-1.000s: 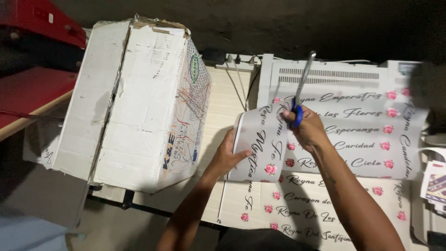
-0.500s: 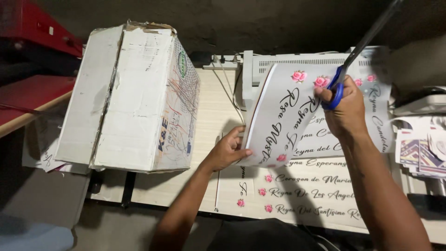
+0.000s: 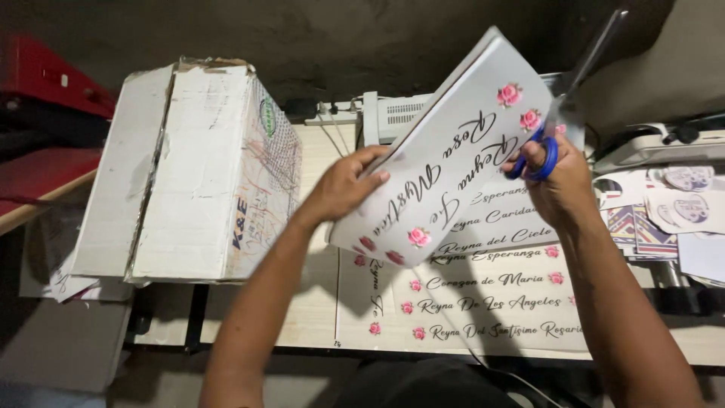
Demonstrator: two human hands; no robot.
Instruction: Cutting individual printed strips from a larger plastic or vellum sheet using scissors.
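— So what is the left hand [image 3: 343, 185] doing?
— Pinching the lifted printed sheet [image 3: 442, 177] by its edge, tilting it up off the table [image 3: 317, 317], likely keeping it taut.
— And the right hand [image 3: 555, 181]?
— Fingers are gripping the blue-handled scissors [image 3: 555, 128], blades pointing up behind the sheet.
— Anything else?
— A battered white cardboard box [image 3: 192, 174] is sitting left; pink roses and black script are covering the flat sheet [image 3: 491, 302] below.

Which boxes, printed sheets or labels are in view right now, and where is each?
Cardboard box: left on the table, white, worn, tilted.
Printed strip: lifted in left hand, white, black script, pink roses.
Large printed sheet: flat below, same style.
Small cut-out prints: far right, pale, rounded.
Right hand: blue-handled scissors.
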